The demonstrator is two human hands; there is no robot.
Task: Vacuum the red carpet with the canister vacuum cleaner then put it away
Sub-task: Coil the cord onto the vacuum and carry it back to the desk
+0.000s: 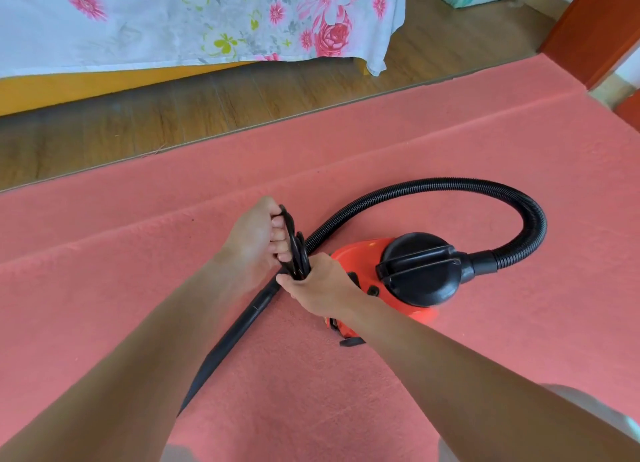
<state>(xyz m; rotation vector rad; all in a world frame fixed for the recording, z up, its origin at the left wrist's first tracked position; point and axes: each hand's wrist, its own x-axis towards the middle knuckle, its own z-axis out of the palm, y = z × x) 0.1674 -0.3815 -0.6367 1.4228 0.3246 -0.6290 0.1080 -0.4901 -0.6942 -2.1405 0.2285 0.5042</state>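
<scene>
Head view: left hand [254,235] and right hand [320,290] both grasp coiled cord [296,245] beside vacuum [391,274]

Both my arms reach forward and down, bare from the elbow to the wrist, and they come together in the middle. My left hand [254,235] is a little farther from me, with its back turned to the left and the fingers [278,233] curled closed around a bundle of black cord [296,250]. My right hand [320,287] is just beside it, nearer to me, and closes around the lower end of the same bundle, thumb pointing left.
</scene>
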